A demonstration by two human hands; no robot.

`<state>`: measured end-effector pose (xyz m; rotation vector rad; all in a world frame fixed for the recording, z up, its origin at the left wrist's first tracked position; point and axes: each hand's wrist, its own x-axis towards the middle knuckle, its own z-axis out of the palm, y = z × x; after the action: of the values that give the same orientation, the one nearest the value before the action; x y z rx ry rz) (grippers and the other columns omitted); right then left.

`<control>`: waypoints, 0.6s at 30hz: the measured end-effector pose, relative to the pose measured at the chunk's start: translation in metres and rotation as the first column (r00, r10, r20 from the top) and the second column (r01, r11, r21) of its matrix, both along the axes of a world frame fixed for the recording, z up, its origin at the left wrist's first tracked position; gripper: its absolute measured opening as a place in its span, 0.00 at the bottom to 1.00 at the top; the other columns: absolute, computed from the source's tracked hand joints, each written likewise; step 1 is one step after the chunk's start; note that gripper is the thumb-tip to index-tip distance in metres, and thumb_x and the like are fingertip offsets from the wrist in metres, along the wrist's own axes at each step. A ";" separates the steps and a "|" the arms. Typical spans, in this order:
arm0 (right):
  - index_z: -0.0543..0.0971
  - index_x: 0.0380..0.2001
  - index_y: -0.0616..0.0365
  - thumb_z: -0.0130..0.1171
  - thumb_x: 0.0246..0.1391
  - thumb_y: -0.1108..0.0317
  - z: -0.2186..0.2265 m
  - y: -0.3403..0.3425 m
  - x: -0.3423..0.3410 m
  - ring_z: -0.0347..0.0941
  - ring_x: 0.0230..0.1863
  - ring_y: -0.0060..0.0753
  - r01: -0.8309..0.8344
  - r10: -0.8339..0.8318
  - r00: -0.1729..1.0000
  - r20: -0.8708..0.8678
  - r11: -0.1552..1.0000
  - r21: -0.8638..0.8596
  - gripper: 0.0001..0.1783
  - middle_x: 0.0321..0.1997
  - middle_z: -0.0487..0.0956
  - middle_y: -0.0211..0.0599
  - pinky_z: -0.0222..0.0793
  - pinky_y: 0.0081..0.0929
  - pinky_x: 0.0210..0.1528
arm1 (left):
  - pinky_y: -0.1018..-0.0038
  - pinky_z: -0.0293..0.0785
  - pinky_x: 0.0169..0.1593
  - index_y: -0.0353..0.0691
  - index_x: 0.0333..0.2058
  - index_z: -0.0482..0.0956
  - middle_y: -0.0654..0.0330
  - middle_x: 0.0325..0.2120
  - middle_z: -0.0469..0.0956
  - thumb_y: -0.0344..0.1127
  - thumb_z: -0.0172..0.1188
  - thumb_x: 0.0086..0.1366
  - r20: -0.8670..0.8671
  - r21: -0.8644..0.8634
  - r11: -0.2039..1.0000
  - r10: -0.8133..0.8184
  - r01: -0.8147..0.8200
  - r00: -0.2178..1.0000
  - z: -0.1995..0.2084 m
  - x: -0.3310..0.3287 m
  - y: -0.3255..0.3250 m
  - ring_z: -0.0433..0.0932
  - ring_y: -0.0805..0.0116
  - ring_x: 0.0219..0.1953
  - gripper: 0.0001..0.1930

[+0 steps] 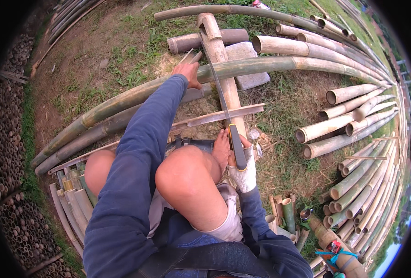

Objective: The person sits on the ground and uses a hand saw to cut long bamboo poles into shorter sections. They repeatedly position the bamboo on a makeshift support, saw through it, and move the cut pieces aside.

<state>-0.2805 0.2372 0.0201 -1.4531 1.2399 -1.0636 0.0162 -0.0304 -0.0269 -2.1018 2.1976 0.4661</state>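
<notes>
A long green bamboo pole runs across in front of me, curving down to the left in this view. My bare left hand is closed over it, just left of a handsaw. The saw's black and yellow handle is in my right hand, which wears a white knitted glove. Its long blade crosses the pole near the middle and points away from me. Under the pole lies a pale bamboo support with a notched far end. My bare foot is beside the saw handle.
A grey stone block and a short, dark bamboo log lie by the support. A split strip crosses it nearer me. Cut bamboo poles spread along the right, with stacked bamboo pieces at far left.
</notes>
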 end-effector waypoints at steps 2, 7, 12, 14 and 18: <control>0.66 0.69 0.67 0.59 0.64 0.75 0.013 0.030 -0.010 0.74 0.62 0.36 -0.060 0.027 0.987 -0.157 0.976 -0.210 0.30 0.64 0.75 0.49 0.70 0.34 0.66 | 0.56 0.79 0.62 0.43 0.72 0.68 0.43 0.55 0.84 0.58 0.83 0.43 -0.024 0.021 1.000 -0.013 0.013 1.000 -0.003 0.002 -0.002 0.84 0.45 0.56 0.58; 0.68 0.68 0.63 0.62 0.65 0.76 -0.007 -0.038 0.021 0.74 0.59 0.32 -0.006 -0.003 0.985 0.174 0.999 0.050 0.29 0.59 0.77 0.43 0.70 0.30 0.64 | 0.56 0.77 0.65 0.45 0.73 0.67 0.44 0.58 0.83 0.59 0.83 0.44 0.006 0.035 0.998 0.049 -0.049 0.999 0.001 -0.006 0.002 0.83 0.45 0.59 0.58; 0.71 0.68 0.59 0.64 0.58 0.80 -0.037 -0.096 0.048 0.79 0.50 0.28 -0.017 0.024 0.999 0.034 0.980 -0.199 0.34 0.55 0.80 0.45 0.78 0.31 0.50 | 0.58 0.76 0.67 0.41 0.70 0.71 0.46 0.60 0.82 0.57 0.84 0.43 -0.006 0.012 0.997 0.081 -0.081 0.997 0.008 -0.010 0.010 0.82 0.47 0.61 0.57; 0.69 0.68 0.60 0.64 0.57 0.79 -0.028 -0.049 0.018 0.79 0.50 0.29 -0.013 0.015 1.000 0.022 0.997 -0.078 0.35 0.55 0.79 0.45 0.78 0.30 0.51 | 0.57 0.78 0.64 0.40 0.66 0.74 0.46 0.56 0.84 0.58 0.84 0.44 -0.007 -0.018 1.000 0.023 -0.023 1.000 0.005 -0.007 0.009 0.84 0.47 0.57 0.52; 0.68 0.68 0.65 0.57 0.57 0.82 0.006 0.087 -0.041 0.78 0.52 0.33 0.040 -0.037 0.998 -0.048 0.998 0.056 0.33 0.60 0.77 0.47 0.74 0.32 0.58 | 0.58 0.76 0.67 0.53 0.76 0.55 0.46 0.58 0.83 0.53 0.84 0.44 -0.023 -0.032 0.999 -0.013 0.012 1.000 -0.005 -0.003 -0.004 0.82 0.46 0.60 0.63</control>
<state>-0.3218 0.3244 0.0257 -1.4233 1.3257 -1.0174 0.0136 -0.0339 -0.0317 -2.1076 2.2443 0.4598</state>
